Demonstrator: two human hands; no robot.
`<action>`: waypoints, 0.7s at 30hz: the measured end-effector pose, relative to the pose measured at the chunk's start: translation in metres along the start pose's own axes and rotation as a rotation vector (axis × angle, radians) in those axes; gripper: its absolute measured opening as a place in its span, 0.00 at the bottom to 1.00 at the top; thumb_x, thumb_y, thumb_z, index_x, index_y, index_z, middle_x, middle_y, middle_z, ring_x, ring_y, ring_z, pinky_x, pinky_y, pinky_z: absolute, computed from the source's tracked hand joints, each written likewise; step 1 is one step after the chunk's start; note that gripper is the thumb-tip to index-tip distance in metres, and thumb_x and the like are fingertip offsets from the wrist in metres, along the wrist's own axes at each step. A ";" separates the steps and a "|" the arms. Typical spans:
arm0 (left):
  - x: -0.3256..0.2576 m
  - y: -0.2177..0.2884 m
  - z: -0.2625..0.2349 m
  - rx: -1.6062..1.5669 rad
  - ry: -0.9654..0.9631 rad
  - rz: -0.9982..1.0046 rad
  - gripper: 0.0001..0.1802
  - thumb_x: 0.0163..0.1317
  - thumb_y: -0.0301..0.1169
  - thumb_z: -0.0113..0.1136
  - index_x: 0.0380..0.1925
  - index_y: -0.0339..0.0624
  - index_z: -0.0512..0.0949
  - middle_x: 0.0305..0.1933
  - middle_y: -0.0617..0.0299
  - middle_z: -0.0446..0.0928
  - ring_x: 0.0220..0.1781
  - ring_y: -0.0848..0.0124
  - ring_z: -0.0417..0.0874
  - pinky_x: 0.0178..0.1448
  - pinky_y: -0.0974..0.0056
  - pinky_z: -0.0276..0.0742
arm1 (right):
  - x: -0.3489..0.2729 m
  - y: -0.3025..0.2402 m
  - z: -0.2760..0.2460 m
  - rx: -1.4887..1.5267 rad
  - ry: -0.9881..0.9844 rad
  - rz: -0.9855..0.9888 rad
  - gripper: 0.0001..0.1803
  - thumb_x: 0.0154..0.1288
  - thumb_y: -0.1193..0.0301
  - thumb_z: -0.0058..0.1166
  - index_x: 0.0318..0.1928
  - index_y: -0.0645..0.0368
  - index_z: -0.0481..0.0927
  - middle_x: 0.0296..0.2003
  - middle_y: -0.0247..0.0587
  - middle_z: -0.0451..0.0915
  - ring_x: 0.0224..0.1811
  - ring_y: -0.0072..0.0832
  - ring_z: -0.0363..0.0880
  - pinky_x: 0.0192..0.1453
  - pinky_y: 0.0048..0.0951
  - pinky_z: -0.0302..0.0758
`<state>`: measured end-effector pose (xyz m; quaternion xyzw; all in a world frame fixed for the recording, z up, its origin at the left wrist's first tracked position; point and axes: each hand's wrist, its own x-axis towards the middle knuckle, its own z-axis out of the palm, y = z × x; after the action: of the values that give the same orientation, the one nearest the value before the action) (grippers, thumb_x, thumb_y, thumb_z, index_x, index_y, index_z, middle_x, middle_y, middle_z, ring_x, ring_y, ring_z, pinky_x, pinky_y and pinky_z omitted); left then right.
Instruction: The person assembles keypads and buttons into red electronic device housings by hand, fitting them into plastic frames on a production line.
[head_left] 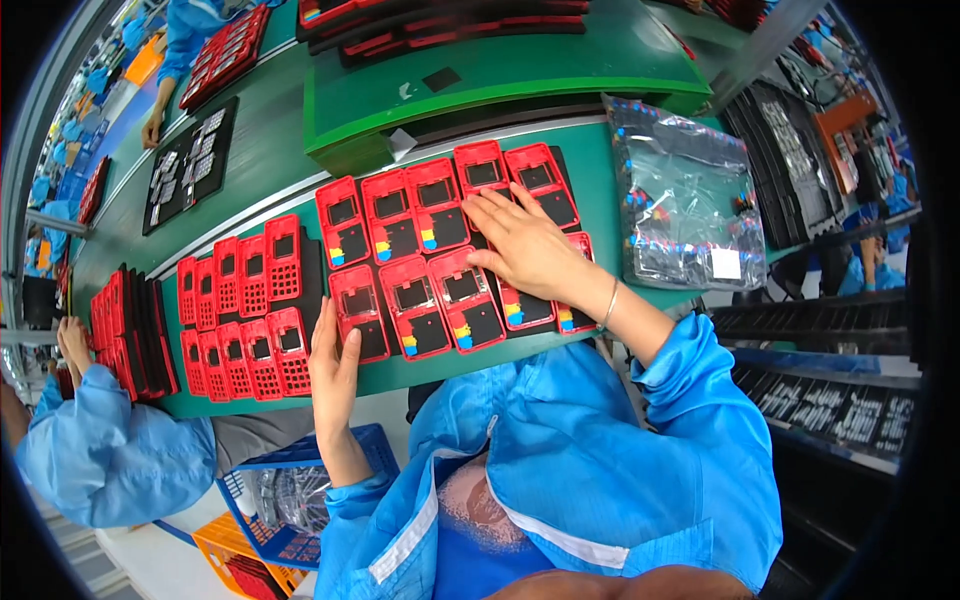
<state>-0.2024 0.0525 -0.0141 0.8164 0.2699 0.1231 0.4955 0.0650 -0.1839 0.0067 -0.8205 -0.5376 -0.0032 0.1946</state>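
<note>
Red phone housings (388, 208) lie in two rows on a black tray (567, 165) in front of me. Each has a rectangular window, and several carry blue and yellow pieces at the lower end. My right hand (525, 245) lies flat over the right part of the tray, fingers spread across the housings and partly hiding some. At the tray's left edge, my left hand (332, 375) has its fingers stretched out beside the near-left housing (359, 312). No object shows in either hand.
Left of the tray lies another group of red housings with keypad holes (284, 262), then stacked trays (125, 330). A clear plastic bag (690, 200) lies at the right. Behind stands a green raised shelf (500, 95). A co-worker's blue sleeve (110, 450) is at the left, above a blue crate (375, 450).
</note>
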 end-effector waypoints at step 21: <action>-0.024 -0.001 0.027 -0.696 0.176 -0.077 0.47 0.62 0.09 0.64 0.81 0.32 0.57 0.75 0.49 0.72 0.74 0.68 0.75 0.71 0.65 0.78 | -0.080 0.030 -0.020 1.439 0.559 0.629 0.31 0.77 0.74 0.57 0.76 0.68 0.65 0.73 0.52 0.71 0.76 0.31 0.68 0.78 0.32 0.66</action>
<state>-0.2104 0.0196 -0.0263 0.5743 0.2839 0.2589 0.7229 0.0620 -0.2713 -0.0012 -0.5765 -0.0858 0.1921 0.7896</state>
